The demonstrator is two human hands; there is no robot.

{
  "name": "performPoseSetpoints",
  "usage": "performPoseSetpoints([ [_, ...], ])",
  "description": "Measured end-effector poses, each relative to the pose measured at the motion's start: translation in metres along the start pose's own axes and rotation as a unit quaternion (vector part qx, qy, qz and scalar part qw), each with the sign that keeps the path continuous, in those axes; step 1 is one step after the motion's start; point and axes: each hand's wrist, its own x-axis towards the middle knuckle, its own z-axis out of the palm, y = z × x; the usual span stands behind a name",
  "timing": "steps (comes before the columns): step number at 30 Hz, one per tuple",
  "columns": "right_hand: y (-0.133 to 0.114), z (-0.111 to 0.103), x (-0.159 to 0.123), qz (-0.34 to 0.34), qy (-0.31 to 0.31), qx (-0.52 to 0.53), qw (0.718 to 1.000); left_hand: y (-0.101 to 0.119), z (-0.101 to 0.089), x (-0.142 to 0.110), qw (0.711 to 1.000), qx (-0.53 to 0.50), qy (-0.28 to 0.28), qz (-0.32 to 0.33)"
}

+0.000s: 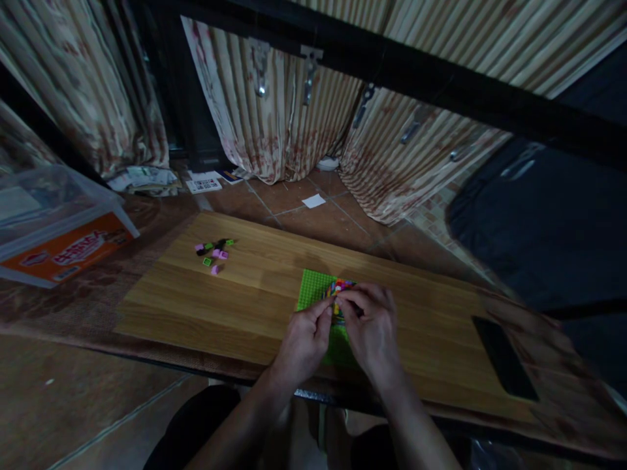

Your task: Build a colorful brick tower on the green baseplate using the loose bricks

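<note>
A green studded baseplate (313, 284) lies on the wooden board, partly covered by my hands. Colourful toy bricks (341, 285), in red, yellow, pink and other colours, are built up on its middle. My left hand (308, 331) comes in from the lower left, thumb and forefinger pinched at the edge of these bricks. From the other side my right hand (373, 323) meets it, its thumb and bent fingers also pinched over the bricks. The fingertips nearly touch. Whatever sits between them is too small and too hidden to make out.
Loose pink, green and black bricks (216, 253) lie toward the left of the wooden board (245, 294). A dark flat object (504, 358) rests at the right end. On the left stands a clear plastic bin (63, 222) with an orange label. Patterned curtains (289, 117) hang behind.
</note>
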Motion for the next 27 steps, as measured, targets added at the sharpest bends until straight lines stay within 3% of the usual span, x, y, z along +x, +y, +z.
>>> performPoseSetpoints([
  [17, 0.006, 0.009, -0.008, -0.005, 0.019, -0.038, 0.999, -0.004, 0.002, -0.003, 0.998, 0.062, -0.013, 0.029],
  [22, 0.01, 0.01, -0.015, 0.0, 0.038, 0.044, 0.998, -0.01, 0.003, -0.003, 0.994, 0.105, -0.015, 0.018],
  [27, 0.012, 0.004, -0.014, 0.041, 0.072, 0.1, 0.991, -0.013, 0.004, -0.001, 0.997, 0.076, -0.004, 0.004],
])
